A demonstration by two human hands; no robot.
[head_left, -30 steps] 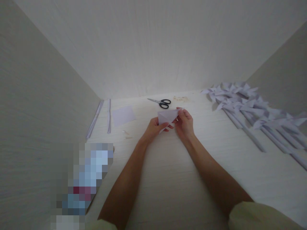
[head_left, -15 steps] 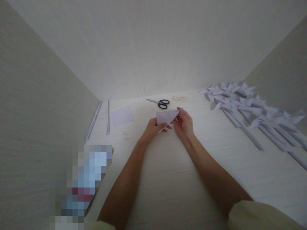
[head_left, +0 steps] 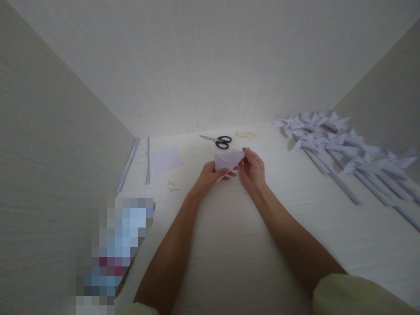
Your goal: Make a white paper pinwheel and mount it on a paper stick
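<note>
Both of my hands hold a folded piece of pale lilac paper [head_left: 227, 159] just above the white table, near its middle. My left hand [head_left: 210, 176] pinches its lower left corner between thumb and fingers. At the paper's right tip, the fingertips of my right hand [head_left: 253, 169] grip it. The fold forms a triangle with its long edge on top.
Black-handled scissors [head_left: 219, 140] lie just behind the paper. A flat lilac square sheet [head_left: 167, 159] and two rolled paper sticks [head_left: 148, 159] lie at the left. Several finished paper pinwheels [head_left: 331, 140] fill the right side. White walls enclose the table; a blurred object [head_left: 114, 249] lies front left.
The hands and folded paper hold almost the same place; the view has shifted slightly.
</note>
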